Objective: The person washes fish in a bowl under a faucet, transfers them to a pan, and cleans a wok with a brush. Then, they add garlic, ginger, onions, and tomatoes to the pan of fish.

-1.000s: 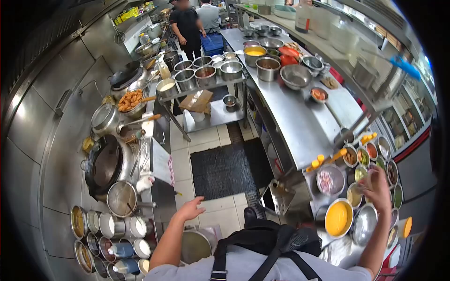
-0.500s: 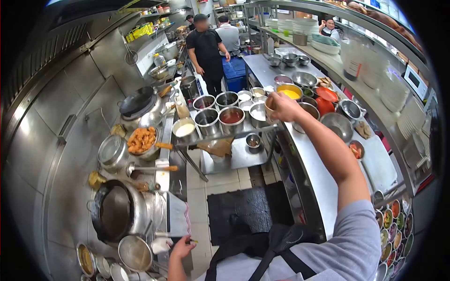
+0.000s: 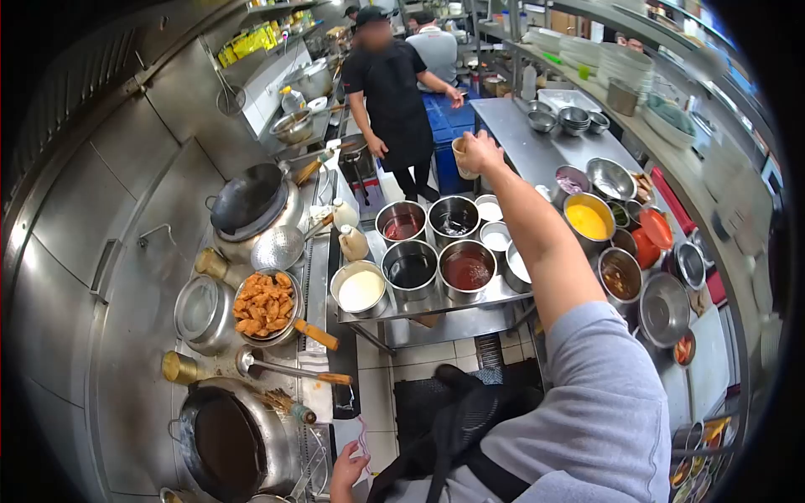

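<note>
My right hand (image 3: pixel 481 154) reaches out over the far side of the sauce stand, fingers wrapped round a small tan cup (image 3: pixel 460 156). Below it stand several steel pots: one of dark sauce (image 3: pixel 411 267), one of red sauce (image 3: pixel 468 270), and one of creamy white sauce (image 3: pixel 360 290). My right forearm hides part of the white-filled containers on the stand's right. Low in the view, my left hand (image 3: pixel 349 466) is held beside the stove edge with its fingers apart and nothing visible in it. A wok (image 3: pixel 225 444) with dark liquid lies left of it.
On the stove are a strainer of fried pieces (image 3: pixel 265 306), a ladle (image 3: pixel 293 369) and an empty wok (image 3: pixel 248 199). The right counter holds a pot of yellow liquid (image 3: pixel 589 218) and a steel bowl (image 3: pixel 663 310). A co-worker in black (image 3: pixel 387 101) stands ahead in the aisle.
My right hand has moved forward with the cup, away from the counter's pots. The view has shifted closer to the sauce stand. The co-worker in black appears nearer.
</note>
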Available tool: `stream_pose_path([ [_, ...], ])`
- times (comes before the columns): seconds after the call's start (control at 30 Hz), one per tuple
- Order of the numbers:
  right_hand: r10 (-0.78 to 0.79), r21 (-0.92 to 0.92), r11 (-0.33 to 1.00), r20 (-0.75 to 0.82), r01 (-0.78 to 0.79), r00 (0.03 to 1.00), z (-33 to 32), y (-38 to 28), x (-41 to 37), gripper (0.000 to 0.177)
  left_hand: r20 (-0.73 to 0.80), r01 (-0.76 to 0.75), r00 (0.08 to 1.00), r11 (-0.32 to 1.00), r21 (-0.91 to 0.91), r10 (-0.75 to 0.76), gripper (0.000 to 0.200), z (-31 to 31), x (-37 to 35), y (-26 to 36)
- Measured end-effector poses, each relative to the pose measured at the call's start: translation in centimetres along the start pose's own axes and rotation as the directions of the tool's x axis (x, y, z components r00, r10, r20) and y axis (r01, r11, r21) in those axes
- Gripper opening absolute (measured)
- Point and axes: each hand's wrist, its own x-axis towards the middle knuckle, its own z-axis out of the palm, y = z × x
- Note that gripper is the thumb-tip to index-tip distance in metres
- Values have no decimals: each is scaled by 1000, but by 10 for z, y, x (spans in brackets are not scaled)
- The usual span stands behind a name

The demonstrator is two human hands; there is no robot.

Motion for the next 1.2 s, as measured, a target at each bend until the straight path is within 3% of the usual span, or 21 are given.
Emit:
stream_pose_path([
  [0.17, 16, 114, 993, -41, -11, 999, 70, -38, 108, 62, -67, 151, 985, 981, -122, -160, 74, 14, 7, 19],
  [0.2, 8, 126, 992, -31, -5, 999, 78, -44, 125, 64, -57, 72, 996, 996, -48, -75, 77, 14, 4, 14],
  [0.3, -30, 133, 990, -58, 38, 998, 109, -52, 178, 64, -156, 92, 982, 993, -77, -103, 76, 31, 1, -57],
  [0.33, -16, 162, 986, -53, 24, 998, 116, -54, 192, 64, -204, 66, 976, 995, -70, -79, 75, 44, 5, -106],
  [0.37, -4, 193, 981, -47, 13, 999, 123, -56, 203, 64, -267, 16, 963, 998, -67, -33, 75, 56, 6, -98],
  [0.4, -8, 188, 982, -24, 13, 1000, 126, -57, 212, 63, -434, -413, 824, 910, -19, 365, 74, 88, 12, -107],
  [0.43, -7, 196, 981, -2, 7, 1000, 125, -59, 216, 65, -223, 224, 949, 974, -30, -225, 72, 47, -11, -103],
  [0.47, -8, 180, 984, 14, 5, 1000, 127, -58, 220, 66, -190, 306, 932, 951, -43, -308, 69, 41, -20, -88],
  [0.57, 1, 199, 980, -14, 2, 1000, 144, -55, 238, 70, -159, 316, 930, 942, -117, -332, 61, 31, -12, 1],
  [0.63, -6, 190, 982, -17, 9, 1000, 161, -50, 253, 64, -151, 295, 933, 933, -207, -328, 56, 32, -6, 11],
  [0.73, -35, 119, 992, 24, 32, 999, 170, -46, 261, 68, -131, 271, 931, 883, -383, -342, 49, 37, -18, 35],
  [0.77, -32, 112, 993, 33, 28, 999, 180, -40, 266, 68, -136, 271, 928, 880, -390, -346, 49, 37, -21, 36],
  [0.83, -53, 124, 991, 14, 51, 998, 207, -23, 281, 73, -227, 293, 932, 956, 15, -282, 45, 38, -14, 34],
  [1.0, -15, 63, 998, 117, 7, 993, 204, -19, 260, 107, -201, 360, 898, 917, -173, -391, 41, 62, 2, 44],
  [1.17, -150, 150, 980, 149, 127, 977, 201, -11, 243, 100, -206, 358, 886, 895, -266, -416, 38, 71, 11, 37],
  [1.2, -279, 302, 926, 136, 229, 951, 196, -9, 235, 95, -211, 358, 883, 891, -278, -420, 37, 71, 10, 34],
])
